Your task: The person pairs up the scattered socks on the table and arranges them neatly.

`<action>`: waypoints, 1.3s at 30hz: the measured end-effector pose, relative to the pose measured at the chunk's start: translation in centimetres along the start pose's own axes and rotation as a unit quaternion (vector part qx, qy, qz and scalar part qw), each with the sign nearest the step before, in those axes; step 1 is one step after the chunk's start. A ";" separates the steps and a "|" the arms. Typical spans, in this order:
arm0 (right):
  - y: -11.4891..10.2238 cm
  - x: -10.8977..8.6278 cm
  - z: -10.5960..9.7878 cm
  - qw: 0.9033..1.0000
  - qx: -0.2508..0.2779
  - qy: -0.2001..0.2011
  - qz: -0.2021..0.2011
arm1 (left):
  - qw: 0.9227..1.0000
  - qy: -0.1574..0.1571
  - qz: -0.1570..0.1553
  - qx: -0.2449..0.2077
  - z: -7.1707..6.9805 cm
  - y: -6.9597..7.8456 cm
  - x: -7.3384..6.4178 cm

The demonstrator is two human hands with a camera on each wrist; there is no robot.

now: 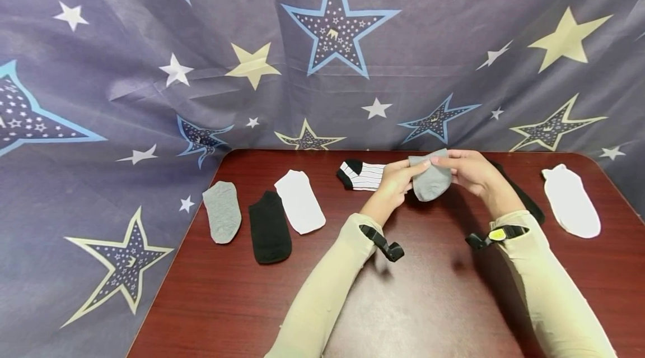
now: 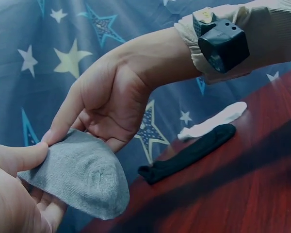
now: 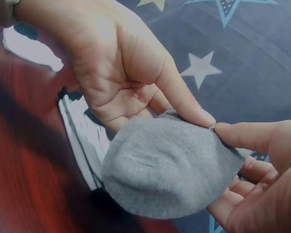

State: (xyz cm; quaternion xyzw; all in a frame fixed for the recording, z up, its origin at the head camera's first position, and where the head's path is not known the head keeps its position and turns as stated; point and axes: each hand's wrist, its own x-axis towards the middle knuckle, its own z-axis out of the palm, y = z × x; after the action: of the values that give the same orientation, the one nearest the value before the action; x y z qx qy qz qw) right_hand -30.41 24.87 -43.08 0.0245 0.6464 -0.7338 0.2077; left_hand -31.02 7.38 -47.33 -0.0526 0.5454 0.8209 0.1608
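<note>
Both hands hold a grey sock (image 1: 432,180) raised above the far side of the table. My left hand (image 1: 395,181) pinches its left edge, thumb on top and fingers underneath. On the other side my right hand (image 1: 471,173) pinches the upper right edge, the two thumbs almost meeting. In the left wrist view the sock (image 2: 82,174) hangs with its rounded end toward the table. The right wrist view shows the same sock (image 3: 165,170) bulging between the hands. Behind the left hand lies a white sock with black stripes (image 1: 365,175), partly covered by that hand.
On the table's left lie a grey sock (image 1: 223,212), a black sock (image 1: 270,228) and a white sock (image 1: 300,201). To the right, a black sock (image 1: 524,199) is partly behind the right arm, and a white sock (image 1: 571,201) lies near the edge. A star-patterned cloth (image 1: 322,100) hangs behind the table.
</note>
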 end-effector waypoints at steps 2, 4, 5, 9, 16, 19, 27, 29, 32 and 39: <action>-0.3 0.0 0.4 1.000 0.005 -0.002 -0.003 | 1.000 -0.003 0.007 0.000 -0.2 0.5 -0.1; -0.5 0.0 0.7 1.000 0.011 -0.006 -0.006 | 1.000 -0.010 0.013 -0.004 -0.5 0.9 -0.2; -0.7 0.0 0.9 1.000 0.017 -0.005 -0.007 | 1.000 -0.014 0.016 -0.007 -0.6 1.0 -0.2; -0.9 0.0 1.4 0.999 0.025 -0.008 -0.019 | 0.999 -0.025 0.018 -0.009 -1.2 1.4 -0.2; -0.8 0.1 2.1 0.999 -0.021 -0.019 -0.029 | 0.999 -0.026 0.018 -0.014 -2.1 1.7 -0.2; -0.6 0.2 2.4 0.998 -0.047 -0.025 -0.031 | 0.999 -0.024 0.022 -0.014 -2.4 1.7 -0.3; -0.2 0.6 3.0 0.993 -0.105 -0.034 -0.048 | 0.999 -0.044 0.015 -0.009 -3.2 2.0 -0.4; -0.2 0.6 3.2 0.992 -0.115 -0.038 -0.046 | 0.999 -0.044 0.012 -0.005 -3.4 2.0 -0.4; -0.1 0.7 3.5 0.990 -0.126 -0.050 -0.045 | 0.999 -0.030 0.024 -0.013 -3.5 2.1 -0.4; 0.3 0.8 3.6 0.990 -0.120 -0.059 -0.044 | 0.996 -0.003 0.052 -0.068 -4.0 2.3 -0.2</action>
State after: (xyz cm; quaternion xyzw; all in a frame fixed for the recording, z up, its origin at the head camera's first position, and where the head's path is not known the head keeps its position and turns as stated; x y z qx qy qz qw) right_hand -30.22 21.19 -43.00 -0.0724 0.7167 -0.6595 0.2148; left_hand -31.89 2.88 -46.88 -0.0326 0.4897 0.8635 0.1160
